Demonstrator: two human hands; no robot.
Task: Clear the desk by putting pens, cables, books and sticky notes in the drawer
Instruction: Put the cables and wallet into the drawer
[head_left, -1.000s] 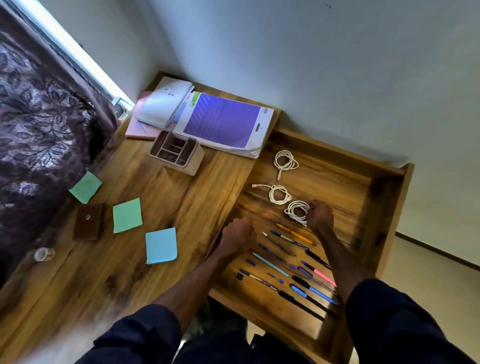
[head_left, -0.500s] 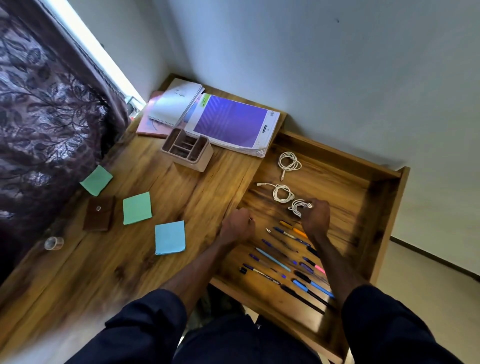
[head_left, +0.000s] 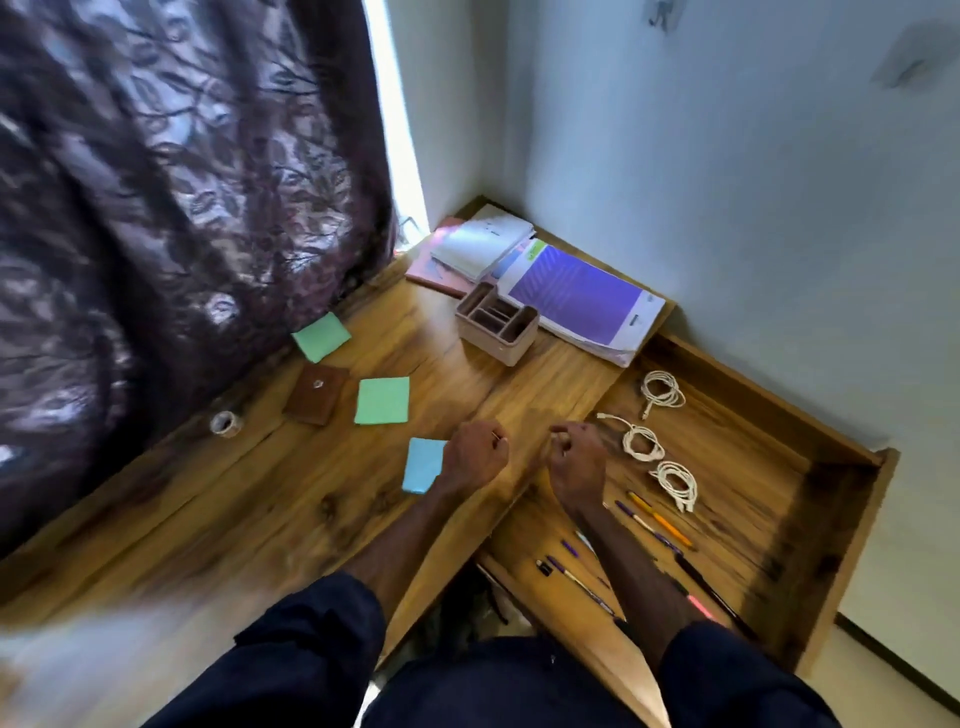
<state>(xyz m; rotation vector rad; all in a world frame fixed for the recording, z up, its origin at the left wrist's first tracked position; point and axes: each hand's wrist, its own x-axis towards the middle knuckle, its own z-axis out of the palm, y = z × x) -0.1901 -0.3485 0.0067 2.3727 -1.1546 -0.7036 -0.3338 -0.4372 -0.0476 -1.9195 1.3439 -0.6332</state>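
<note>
- Head view: I note the drawer (head_left: 852, 457) pulled open. Three coiled cables (head_left: 675, 480) and the pens (head_left: 660, 519) lie on its floor.
- On the desk (head_left: 291, 499), left of the drawer, the blue sticky pad (head_left: 421, 465) lies nearest. The near green pad (head_left: 383, 401) and the far green pad (head_left: 320, 336) lie further left. The books (head_left: 576, 296) are stacked beyond the drawer's far-left corner.
- The left hand (head_left: 475, 457) is a fist beside the blue sticky pad; I cannot tell whether it holds anything. The right hand (head_left: 576, 457) is over the drawer's left edge, fingers curled and apparently empty.
- My judgement: pens and cables are done and sticky notes come next. That calls for uncurling the left hand's fingers, pinching the blue sticky pad and carrying it over the drawer's wall.
</note>
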